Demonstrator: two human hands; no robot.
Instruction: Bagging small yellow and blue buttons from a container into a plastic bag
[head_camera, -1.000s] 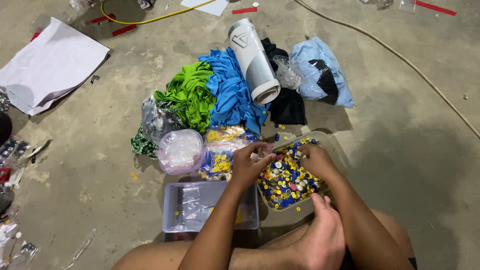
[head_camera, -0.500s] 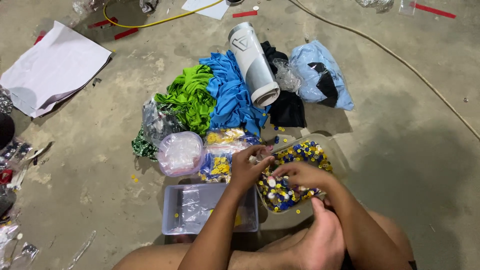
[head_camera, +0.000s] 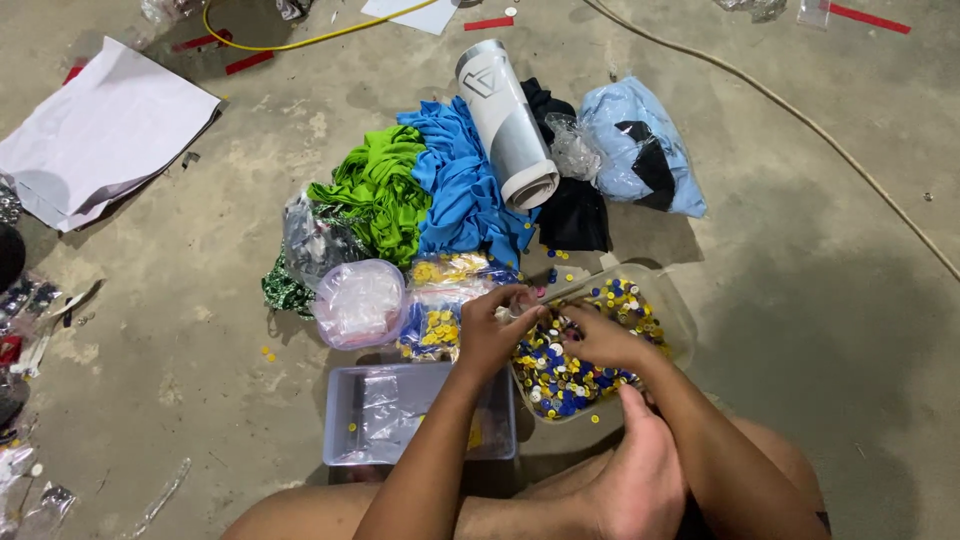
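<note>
I sit on a concrete floor with a clear tub (head_camera: 672, 302) of yellow, blue and white buttons (head_camera: 565, 370) in front of me. My left hand (head_camera: 498, 328) hovers at the tub's left rim, fingers pinched around something small that I cannot make out. My right hand (head_camera: 600, 338) rests palm down on the buttons, fingers curled among them. A grey plastic tray (head_camera: 345, 420) holding clear bags lies under my left forearm. My bare foot (head_camera: 640, 470) is below the tub.
Bags of yellow buttons (head_camera: 440, 300) and a clear bag (head_camera: 358, 302) lie left of the tub. Green cloth (head_camera: 380, 190), blue cloth (head_camera: 462, 190), a grey roll (head_camera: 505, 120) and a pale blue bundle (head_camera: 640, 145) lie behind. White paper (head_camera: 100, 130) is far left; a cord (head_camera: 800, 110) runs right.
My right hand has moved from the tub's upper rim down into the buttons. My left hand has stayed near the tub's left rim, shifting slightly.
</note>
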